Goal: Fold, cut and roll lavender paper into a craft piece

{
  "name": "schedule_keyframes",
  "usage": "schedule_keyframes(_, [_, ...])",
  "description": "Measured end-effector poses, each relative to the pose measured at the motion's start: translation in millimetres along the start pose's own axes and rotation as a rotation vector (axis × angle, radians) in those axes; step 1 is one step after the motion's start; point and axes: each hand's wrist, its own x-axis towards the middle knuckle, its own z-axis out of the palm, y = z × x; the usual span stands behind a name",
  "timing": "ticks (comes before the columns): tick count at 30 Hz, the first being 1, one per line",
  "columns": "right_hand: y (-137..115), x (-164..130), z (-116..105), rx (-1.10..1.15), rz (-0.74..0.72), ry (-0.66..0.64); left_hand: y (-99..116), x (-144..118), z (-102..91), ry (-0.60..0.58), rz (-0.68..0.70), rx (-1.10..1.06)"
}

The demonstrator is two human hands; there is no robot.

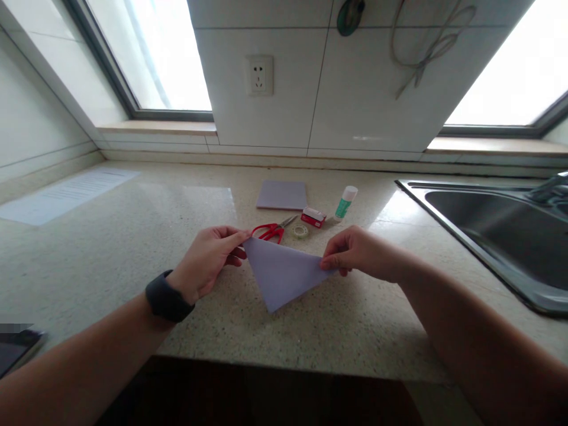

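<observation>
A sheet of pale purple paper (284, 273), folded into a triangle, is held up over the counter by its two upper corners. My left hand (217, 257), with a dark band on its wrist, pinches the upper left corner. At the right corner, the thumb and fingers of my right hand (350, 253) are closed on the paper. The triangle's third corner points down toward the counter's front edge. Just behind the paper lie red-handled scissors (270, 231), their blades pointing right. Beside them is a small roll of clear tape (300, 231).
A stack of purple paper (281, 195), a small red and white box (313, 217) and an upright glue stick (346, 202) stand farther back. A steel sink (444, 236) borders the right. At left lie a printed sheet (66, 192) and a dark flat device (20, 349).
</observation>
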Motion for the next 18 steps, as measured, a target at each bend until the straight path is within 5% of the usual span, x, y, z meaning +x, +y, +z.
schedule_keyframes(4, [10.8,0.2,-11.1,-0.176,0.054,-0.009,-3.2,-11.3,3.0,0.017,0.451,0.578])
schedule_keyframes(7, [11.6,0.1,-12.6,-0.295,0.052,-0.001,-4.6,-28.7,14.3,-0.211,0.745,0.813])
schedule_keyframes(9, [7.9,-1.3,-12.1,-0.409,0.036,0.014,-7.7,-37.8,22.0,-0.434,0.788,0.927])
schedule_keyframes(11, [2.8,-4.1,-11.9,-0.583,0.029,0.044,-11.9,-42.1,27.0,-0.537,0.794,1.028])
schedule_keyframes(18, [-5.5,-20.9,-9.1,-0.966,-0.086,0.201,-17.0,-40.9,28.4,-0.549,0.821,1.26])
